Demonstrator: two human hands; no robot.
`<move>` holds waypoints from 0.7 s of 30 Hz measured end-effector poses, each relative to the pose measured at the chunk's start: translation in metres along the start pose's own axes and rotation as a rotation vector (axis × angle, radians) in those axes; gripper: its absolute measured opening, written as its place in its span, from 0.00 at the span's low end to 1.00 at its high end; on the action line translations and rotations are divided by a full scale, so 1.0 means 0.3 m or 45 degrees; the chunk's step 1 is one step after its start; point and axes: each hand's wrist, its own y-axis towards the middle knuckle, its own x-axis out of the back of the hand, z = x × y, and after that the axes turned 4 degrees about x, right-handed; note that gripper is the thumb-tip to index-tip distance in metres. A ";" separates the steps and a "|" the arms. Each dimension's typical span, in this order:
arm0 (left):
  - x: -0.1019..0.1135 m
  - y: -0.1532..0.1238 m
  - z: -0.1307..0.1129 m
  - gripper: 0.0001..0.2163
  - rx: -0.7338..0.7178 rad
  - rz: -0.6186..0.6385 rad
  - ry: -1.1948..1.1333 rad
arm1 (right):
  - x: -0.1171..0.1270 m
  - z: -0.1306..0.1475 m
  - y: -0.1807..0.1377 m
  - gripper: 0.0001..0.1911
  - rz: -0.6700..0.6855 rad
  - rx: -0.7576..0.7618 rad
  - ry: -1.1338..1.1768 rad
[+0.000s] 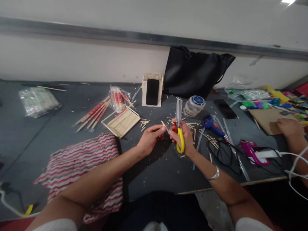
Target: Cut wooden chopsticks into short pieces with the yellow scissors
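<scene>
My left hand (150,138) pinches a short wooden stick (164,124) between thumb and fingertips. Close beside it, my right hand (184,138) is closed around the yellow and red handles of a pair of scissors (178,110), blades pointing away from me. The right fingertips are close to the stick's near end; whether they also grip it I cannot tell. Short cut stick pieces (144,123) and crumbs lie around both hands. Left of them, a small tray-like frame of sticks (122,122) rests on the dark table (134,173).
Red-marked sticks (93,112) and a striped cloth (84,163) lie left. Behind stand a phone (152,92) on a stick-built holder, a jar (192,107) and a black bag (194,72). A blue glue gun (213,125) and cables lie right, near another person's hand (290,128).
</scene>
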 end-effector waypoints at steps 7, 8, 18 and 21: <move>0.003 -0.002 -0.015 0.13 0.052 0.064 0.017 | -0.015 -0.012 -0.026 0.28 0.072 0.087 -0.081; 0.008 0.002 -0.020 0.13 0.051 0.048 0.012 | -0.015 -0.011 -0.028 0.28 0.080 0.104 -0.097; 0.031 0.028 -0.048 0.05 0.139 0.078 -0.071 | -0.001 -0.042 -0.021 0.29 0.030 0.231 -0.256; 0.034 0.031 -0.040 0.05 0.179 0.106 -0.080 | 0.003 -0.052 -0.015 0.27 0.010 0.258 -0.300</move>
